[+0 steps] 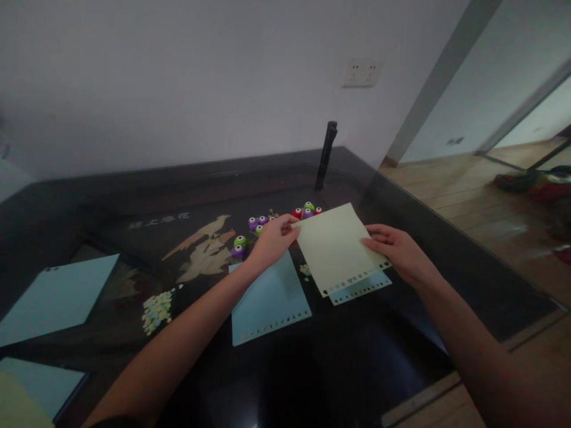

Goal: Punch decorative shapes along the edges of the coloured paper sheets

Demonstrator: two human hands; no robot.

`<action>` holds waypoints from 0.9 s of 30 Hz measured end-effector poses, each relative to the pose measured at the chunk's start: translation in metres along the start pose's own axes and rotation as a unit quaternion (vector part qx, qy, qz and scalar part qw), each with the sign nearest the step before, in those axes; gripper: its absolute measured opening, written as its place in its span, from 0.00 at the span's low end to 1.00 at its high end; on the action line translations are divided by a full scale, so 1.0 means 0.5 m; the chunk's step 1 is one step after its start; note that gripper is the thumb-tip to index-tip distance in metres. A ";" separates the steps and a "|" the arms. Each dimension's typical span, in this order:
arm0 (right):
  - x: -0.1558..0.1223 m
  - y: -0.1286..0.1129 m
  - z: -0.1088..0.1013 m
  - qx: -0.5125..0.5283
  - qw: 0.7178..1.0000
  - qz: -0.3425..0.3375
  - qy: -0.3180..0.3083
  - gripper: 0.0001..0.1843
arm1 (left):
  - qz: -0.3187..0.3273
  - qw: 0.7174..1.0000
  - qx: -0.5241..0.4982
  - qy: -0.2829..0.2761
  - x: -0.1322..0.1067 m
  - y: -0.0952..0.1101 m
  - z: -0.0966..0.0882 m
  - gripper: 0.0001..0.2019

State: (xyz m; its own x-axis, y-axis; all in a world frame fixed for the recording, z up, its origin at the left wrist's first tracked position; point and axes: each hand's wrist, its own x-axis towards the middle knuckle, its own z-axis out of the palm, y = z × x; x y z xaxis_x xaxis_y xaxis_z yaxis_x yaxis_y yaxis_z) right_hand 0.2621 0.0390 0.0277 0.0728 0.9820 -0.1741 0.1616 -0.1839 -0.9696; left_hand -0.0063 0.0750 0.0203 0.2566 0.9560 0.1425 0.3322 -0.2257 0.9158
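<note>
A pale yellow sheet [335,246] with a row of punched holes along its near edge lies over a light blue sheet [362,289] on the dark table [134,196]. My left hand [273,239] pinches the yellow sheet's left corner, fingers closed on it. My right hand [398,249] grips its right edge, thumb on top. A second light blue punched sheet [267,300] lies just under my left wrist. Small craft punches in purple, green and red [307,211] stand in a cluster just beyond the hands.
A heap of small paper cutouts [157,309] lies left of the sheets. More blue sheets [56,297] rest at the table's far left. A dark post [326,154] stands at the table's back. Wooden floor [468,196] lies to the right.
</note>
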 end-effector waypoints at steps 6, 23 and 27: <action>-0.015 0.045 -0.058 -0.071 0.997 0.014 0.025 0.32 | 0.037 0.995 0.084 -0.037 0.040 -0.015 0.062 0.03; -0.012 0.078 -0.049 -0.231 0.973 -0.026 -0.010 0.27 | 0.051 0.977 0.199 -0.062 0.021 -0.059 0.077 0.07; -0.011 0.079 -0.047 -0.244 0.970 -0.009 -0.014 0.28 | 0.058 0.975 0.204 -0.066 0.021 -0.058 0.078 0.07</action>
State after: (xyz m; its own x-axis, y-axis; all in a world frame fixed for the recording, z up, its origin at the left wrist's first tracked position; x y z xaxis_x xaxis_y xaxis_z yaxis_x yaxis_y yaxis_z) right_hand 0.2913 0.0251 -0.0057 0.0409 0.9849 -0.1685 0.6100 -0.1582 -0.7764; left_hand 0.0221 0.0843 -0.0196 0.4196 0.8931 0.1624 0.6209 -0.4128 0.6664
